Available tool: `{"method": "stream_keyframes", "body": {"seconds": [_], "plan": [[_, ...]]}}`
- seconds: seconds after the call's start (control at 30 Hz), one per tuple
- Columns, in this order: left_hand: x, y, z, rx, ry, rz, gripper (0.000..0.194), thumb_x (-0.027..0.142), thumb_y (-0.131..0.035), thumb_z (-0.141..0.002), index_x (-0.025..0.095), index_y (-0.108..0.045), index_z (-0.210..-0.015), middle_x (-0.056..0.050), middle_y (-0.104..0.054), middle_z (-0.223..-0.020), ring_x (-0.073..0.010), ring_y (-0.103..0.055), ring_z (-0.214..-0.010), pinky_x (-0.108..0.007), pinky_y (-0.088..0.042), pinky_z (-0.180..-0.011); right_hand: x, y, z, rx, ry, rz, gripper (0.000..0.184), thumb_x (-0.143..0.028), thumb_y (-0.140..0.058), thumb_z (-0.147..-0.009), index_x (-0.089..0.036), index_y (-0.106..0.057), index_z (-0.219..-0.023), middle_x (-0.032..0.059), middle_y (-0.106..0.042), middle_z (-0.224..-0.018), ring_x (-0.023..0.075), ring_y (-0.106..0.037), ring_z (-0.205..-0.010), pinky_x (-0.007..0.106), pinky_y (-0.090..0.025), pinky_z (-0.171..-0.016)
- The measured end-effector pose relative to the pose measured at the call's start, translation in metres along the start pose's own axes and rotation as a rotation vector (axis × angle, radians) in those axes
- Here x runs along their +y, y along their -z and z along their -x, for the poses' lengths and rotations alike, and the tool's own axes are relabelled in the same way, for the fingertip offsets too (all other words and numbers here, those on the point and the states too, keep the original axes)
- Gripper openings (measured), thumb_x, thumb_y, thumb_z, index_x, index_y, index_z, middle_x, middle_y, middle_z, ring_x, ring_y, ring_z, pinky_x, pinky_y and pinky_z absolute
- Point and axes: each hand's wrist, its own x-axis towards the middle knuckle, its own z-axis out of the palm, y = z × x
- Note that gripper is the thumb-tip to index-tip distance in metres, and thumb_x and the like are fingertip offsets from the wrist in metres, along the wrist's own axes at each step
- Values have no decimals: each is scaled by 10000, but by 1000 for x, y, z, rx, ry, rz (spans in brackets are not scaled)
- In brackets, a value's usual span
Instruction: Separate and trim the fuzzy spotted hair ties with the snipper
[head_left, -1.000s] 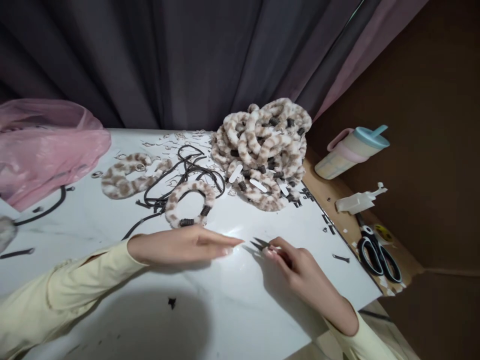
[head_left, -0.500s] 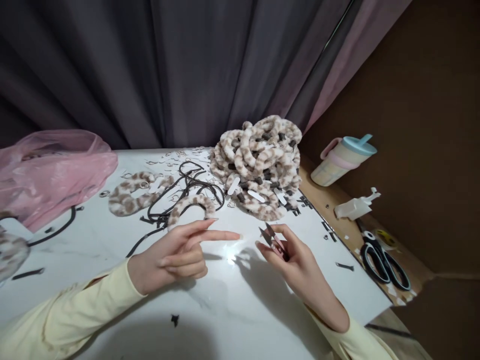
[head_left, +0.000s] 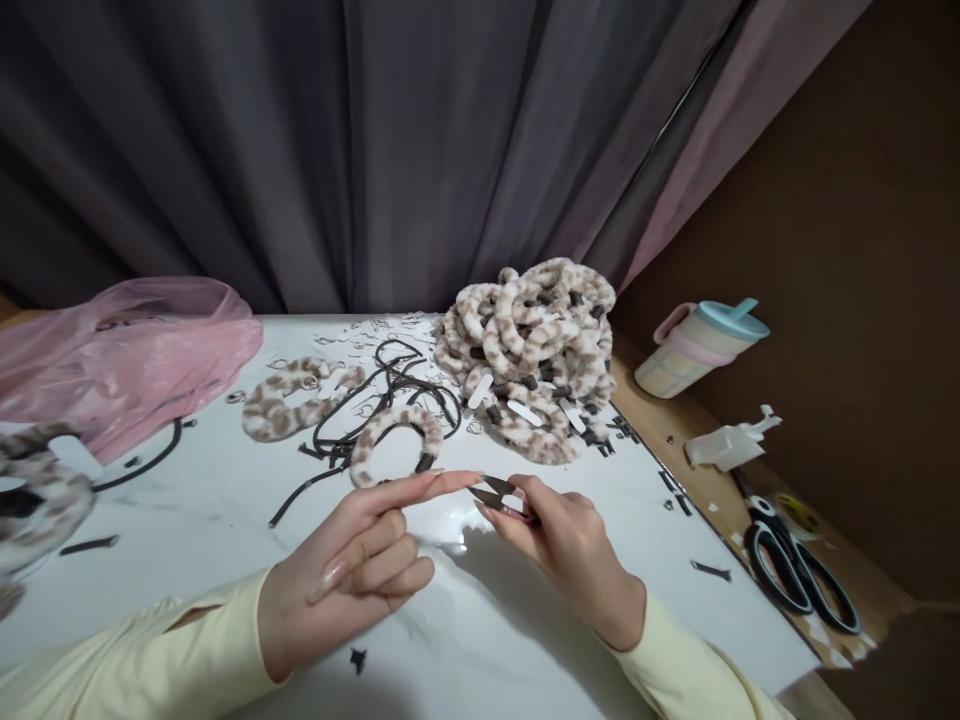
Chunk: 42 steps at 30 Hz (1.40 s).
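Snips (head_left: 491, 499) are near, mid-scene, held in my right hand (head_left: 577, 555), a bit open. My left hand (head_left: 360, 560) has its pointing finger come up to their tips, so both work close now; I can't tell if it pinches anything. Farther right: bottle (head_left: 724, 447), cup (head_left: 679, 355). Far left: bag (head_left: 161, 360). Their insides aren't clear.

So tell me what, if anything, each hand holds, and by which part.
The right hand holds the snips by the handles, blades out. The left hand holds nothing visible; its forefinger points toward the blade tips.
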Motion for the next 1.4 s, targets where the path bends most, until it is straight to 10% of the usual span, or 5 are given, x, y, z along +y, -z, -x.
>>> {"method": "stream_keyframes", "body": {"seconds": [1.4], "plan": [[2, 4, -2, -58, 64, 135, 562, 103, -163, -963, -50, -700, -889, 125, -24, -275, -32, -47, -279, -190, -129, -374, -12, -5, -2, -20, 23, 27, 381, -356, -284, -995, -176, -468, -713, -56, -424, -472, 74, -336, -342, 223, -230, -385]]}}
